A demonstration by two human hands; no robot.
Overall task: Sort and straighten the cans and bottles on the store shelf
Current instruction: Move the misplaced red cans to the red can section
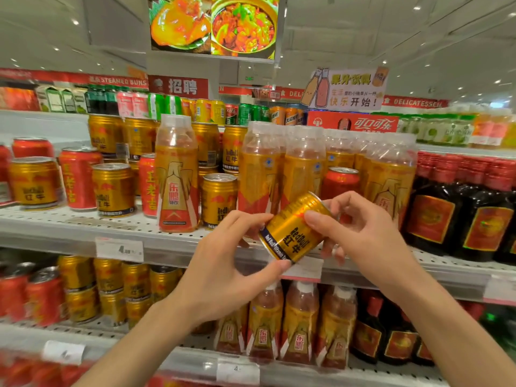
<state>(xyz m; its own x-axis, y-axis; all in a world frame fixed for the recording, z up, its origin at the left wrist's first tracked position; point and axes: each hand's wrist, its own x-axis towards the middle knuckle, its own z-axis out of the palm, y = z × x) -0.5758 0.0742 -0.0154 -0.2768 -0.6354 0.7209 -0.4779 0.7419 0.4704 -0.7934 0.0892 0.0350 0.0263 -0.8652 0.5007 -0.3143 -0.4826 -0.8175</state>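
A gold Red Bull can [293, 229] hangs tilted in front of the middle shelf [83, 227], its top pointing up and right. My left hand [223, 272] pinches its lower end and my right hand [360, 230] grips its upper side. On the shelf behind stand mixed gold cans [113, 188] and red cans [78, 178], a lone yellow bottle [176, 174] among them, and a row of the same yellow bottles [304, 166] to the right. One red can [339, 181] sits among those bottles.
Dark bottles with red caps [458, 208] fill the shelf's right end. The lower shelf [195, 356] carries red cans, stacked gold cans, yellow bottles and dark bottles. The top shelf holds assorted drinks. White price tags [119, 249] line the shelf edges.
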